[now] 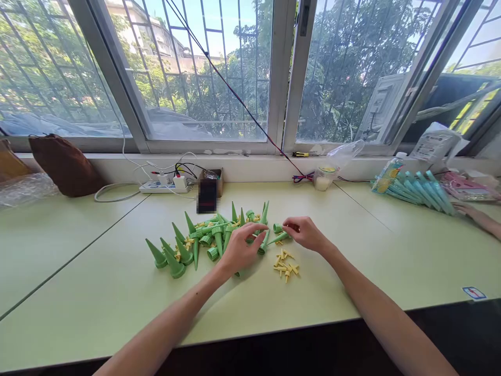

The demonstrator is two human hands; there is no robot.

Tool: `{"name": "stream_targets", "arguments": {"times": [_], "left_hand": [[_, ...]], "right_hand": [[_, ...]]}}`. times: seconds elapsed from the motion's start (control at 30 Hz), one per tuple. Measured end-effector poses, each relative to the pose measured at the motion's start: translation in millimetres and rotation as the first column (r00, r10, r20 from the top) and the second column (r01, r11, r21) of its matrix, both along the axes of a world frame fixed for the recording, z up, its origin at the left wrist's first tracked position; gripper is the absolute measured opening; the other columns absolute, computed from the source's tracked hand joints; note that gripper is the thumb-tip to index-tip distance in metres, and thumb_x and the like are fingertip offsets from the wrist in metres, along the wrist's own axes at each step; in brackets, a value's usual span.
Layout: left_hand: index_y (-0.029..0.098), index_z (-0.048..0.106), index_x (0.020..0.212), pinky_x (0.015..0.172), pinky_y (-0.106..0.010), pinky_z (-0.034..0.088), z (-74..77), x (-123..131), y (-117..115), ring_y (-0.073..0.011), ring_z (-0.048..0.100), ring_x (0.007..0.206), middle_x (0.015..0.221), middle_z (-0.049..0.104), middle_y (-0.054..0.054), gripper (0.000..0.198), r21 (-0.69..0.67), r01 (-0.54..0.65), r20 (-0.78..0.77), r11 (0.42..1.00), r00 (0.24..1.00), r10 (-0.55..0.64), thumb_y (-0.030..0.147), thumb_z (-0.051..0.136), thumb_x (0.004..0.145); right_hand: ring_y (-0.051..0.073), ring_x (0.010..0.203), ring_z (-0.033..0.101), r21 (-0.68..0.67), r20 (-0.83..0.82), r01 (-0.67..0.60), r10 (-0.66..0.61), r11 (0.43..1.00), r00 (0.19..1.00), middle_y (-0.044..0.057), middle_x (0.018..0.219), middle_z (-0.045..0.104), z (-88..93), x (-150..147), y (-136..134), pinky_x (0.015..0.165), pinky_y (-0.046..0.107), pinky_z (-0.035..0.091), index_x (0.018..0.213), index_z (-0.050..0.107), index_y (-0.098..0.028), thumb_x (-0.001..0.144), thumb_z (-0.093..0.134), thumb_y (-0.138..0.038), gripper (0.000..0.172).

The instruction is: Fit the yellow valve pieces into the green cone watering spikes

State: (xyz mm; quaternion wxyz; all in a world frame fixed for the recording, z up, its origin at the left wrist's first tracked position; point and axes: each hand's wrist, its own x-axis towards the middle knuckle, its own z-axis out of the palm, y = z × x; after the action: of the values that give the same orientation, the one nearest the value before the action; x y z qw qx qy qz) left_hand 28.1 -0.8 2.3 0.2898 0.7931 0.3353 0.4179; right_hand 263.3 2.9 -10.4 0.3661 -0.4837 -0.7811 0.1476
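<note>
A pile of green cone-shaped plastic spikes (pixel 203 240) lies in the middle of the pale green table (pixel 97 282), with small yellow pieces mixed in. My left hand (pixel 240 250) rests on the pile's right side, fingers curled over a green spike. My right hand (pixel 305 233) pinches the end of another green spike (pixel 278 238) just right of the pile. A small heap of yellow pegs (pixel 285 263) lies in front of my right hand.
A power strip (pixel 162 185) with cables and a small box (pixel 209 190) sit by the window sill. A brown bag (pixel 64 164) stands at far left, a small jar (pixel 324 177) at the back. Teal cones (pixel 422 190) and another person's hand (pixel 475 214) are at far right.
</note>
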Motion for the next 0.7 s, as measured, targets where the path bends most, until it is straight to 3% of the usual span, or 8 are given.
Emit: {"name": "stream_targets", "arguments": {"times": [0.2, 0.4, 0.7], "left_hand": [[0.017, 0.066, 0.108, 0.072, -0.029, 0.059, 3.3, 2.4, 0.8, -0.0158, 0.067, 0.076, 0.091, 0.067, -0.005, 0.031, -0.259, 0.148, 0.243, 0.955, 0.966, -0.084, 0.037, 0.064, 0.085], [0.016, 0.064, 0.11, 0.071, -0.031, 0.06, 2.5, 4.9, 0.0, -0.0156, 0.067, 0.077, 0.094, 0.062, -0.005, 0.035, -0.313, 0.21, 0.321, 0.926, 0.941, -0.105, 0.037, 0.068, 0.082], [0.016, 0.063, 0.108, 0.07, -0.031, 0.06, 1.4, 5.2, 0.1, -0.0157, 0.066, 0.076, 0.094, 0.063, -0.005, 0.035, -0.328, 0.206, 0.333, 0.922, 0.939, -0.092, 0.038, 0.069, 0.082]], "right_hand": [[0.011, 0.051, 0.042, -0.053, 0.05, -0.024, 0.027, 0.998, 0.998, -0.003, 0.053, 0.05, -0.2, 3.0, -1.4, 0.053, 0.023, 0.035, 0.076, 0.067, -0.017, 0.088, 0.057, -0.03, 0.021], [0.011, 0.053, 0.047, -0.118, 0.083, -0.051, 0.061, 0.992, 0.995, -0.003, 0.059, 0.057, -2.5, 4.8, -1.5, 0.055, 0.023, 0.038, 0.09, 0.071, -0.018, 0.085, 0.061, -0.029, 0.015], [0.01, 0.052, 0.045, -0.109, 0.14, -0.029, 0.044, 0.994, 0.989, -0.002, 0.057, 0.056, -3.2, 2.0, -0.9, 0.054, 0.022, 0.035, 0.08, 0.071, -0.017, 0.085, 0.059, -0.023, 0.015]]}}
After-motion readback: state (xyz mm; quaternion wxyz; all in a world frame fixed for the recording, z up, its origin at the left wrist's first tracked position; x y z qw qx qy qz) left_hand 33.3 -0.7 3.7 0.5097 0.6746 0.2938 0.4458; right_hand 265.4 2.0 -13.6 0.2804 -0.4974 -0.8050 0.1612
